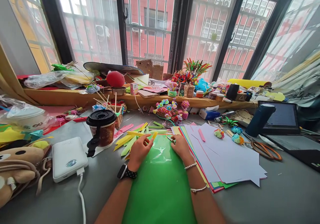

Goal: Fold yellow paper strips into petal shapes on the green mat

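My left hand (140, 149), with a black watch on its wrist, pinches a small yellow paper strip (154, 135) at its fingertips. Across from it, my right hand (180, 146) is closed around a thin, partly hidden item (170, 138) that I cannot make out. Both are over the far end of a shiny green sheet (160, 184), which lies between my forearms. Yellow, green and pink folded paper strips (128, 144) lie scattered left of and behind my left hand. Right of my right hand is a fanned stack of white and coloured paper (225, 160).
A lidded brown cup (102, 130) and a white power bank (70, 159) with its cable stand left. Rightward are crumpled paper balls (219, 133), scissors (266, 150), a dark blue bottle (260, 120) and a laptop (280, 117). Small flowers (170, 110) sit below the cluttered window ledge (150, 101).
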`<state>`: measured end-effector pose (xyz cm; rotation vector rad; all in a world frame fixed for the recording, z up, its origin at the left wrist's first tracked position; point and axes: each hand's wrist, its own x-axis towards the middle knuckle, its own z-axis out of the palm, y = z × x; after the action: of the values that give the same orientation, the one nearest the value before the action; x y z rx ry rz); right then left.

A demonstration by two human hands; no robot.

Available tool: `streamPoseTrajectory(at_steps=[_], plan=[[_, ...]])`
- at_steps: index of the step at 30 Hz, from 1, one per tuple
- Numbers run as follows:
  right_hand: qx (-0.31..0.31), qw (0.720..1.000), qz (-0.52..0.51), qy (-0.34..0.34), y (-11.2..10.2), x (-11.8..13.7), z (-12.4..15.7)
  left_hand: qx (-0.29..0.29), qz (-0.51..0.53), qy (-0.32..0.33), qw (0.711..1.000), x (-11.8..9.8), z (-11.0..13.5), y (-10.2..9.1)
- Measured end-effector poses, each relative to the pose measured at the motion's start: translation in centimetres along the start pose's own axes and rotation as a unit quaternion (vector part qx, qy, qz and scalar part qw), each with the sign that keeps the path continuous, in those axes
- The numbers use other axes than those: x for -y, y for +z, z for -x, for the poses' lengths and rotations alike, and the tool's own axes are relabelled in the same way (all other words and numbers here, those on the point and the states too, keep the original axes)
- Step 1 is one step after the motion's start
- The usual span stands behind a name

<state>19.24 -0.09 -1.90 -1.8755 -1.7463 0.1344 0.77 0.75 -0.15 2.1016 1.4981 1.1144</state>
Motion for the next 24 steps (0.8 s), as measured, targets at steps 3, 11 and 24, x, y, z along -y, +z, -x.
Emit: streamPoseTrajectory(at_steps=[3, 11, 24], plan=[[-0.027, 0.998, -0.047, 0.032, -0.4, -0.3, -0.3, -0.008, 0.001, 0.001, 1.0, 0.0, 0.0, 0.1], [-0.158, 0.979, -0.076, 0.1, -5.1, -1.7, -0.1, -0.012, -0.018, 0.016, 1.0, 0.3, 0.1, 0.4], [0.042, 0.984, 0.114, 0.131, -3.3, -2.2, -0.1, 0.025, -0.009, 0.019, 0.999, 0.0, 0.1, 0.4]])
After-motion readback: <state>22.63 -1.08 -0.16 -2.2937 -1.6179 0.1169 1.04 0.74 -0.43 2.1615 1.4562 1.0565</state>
